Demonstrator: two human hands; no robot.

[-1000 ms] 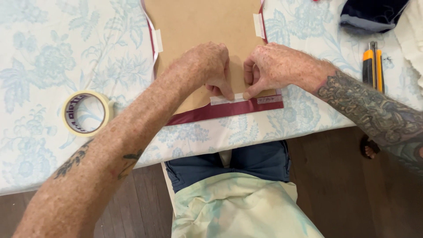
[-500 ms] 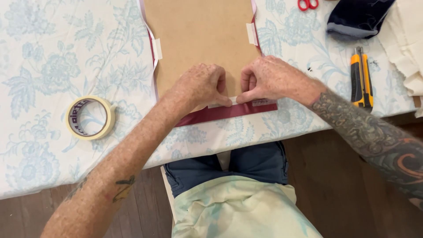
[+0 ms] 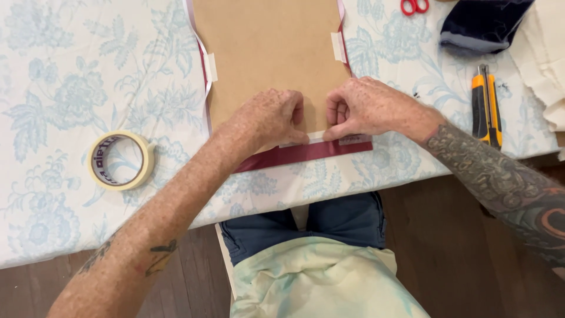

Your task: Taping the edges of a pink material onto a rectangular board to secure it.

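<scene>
A strip of pale masking tape (image 3: 315,139) was pinched under the clenched fingers of the left hand (image 3: 268,118) and right hand (image 3: 365,109), at the six o'clock edge of the flat brown board (image 3: 271,53) lying over dark red fabric (image 3: 306,154).

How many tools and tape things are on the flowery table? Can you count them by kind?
Round cream masking tape roll: 1
Yellow and black utility knife: 1
Red-handled scissors: 1
Brown board: 1
Total: 4
</scene>
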